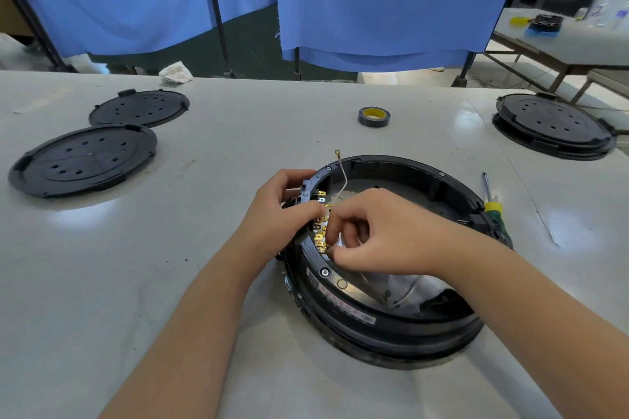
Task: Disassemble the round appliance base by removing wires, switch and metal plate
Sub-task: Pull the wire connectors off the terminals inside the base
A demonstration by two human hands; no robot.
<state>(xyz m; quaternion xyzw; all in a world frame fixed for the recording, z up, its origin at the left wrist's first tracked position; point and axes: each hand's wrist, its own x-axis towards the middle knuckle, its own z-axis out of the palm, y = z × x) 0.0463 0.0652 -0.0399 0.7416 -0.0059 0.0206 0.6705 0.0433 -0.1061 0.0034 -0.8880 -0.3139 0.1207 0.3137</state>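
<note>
A black round appliance base lies open side up on the grey table, right of centre. On its left inner rim sits a switch block with gold terminals. My left hand grips the rim and the switch housing from outside. My right hand reaches inside and pinches a wire connector at the lower terminals. A thin pale wire with a ring lug sticks up from the switch. Another wire loops near the shiny metal plate at the base's bottom.
Two black perforated covers lie at the left. A roll of black tape sits beyond the base. A yellow-green screwdriver lies right of the base. Stacked round bases stand at the far right. Blue curtains hang behind.
</note>
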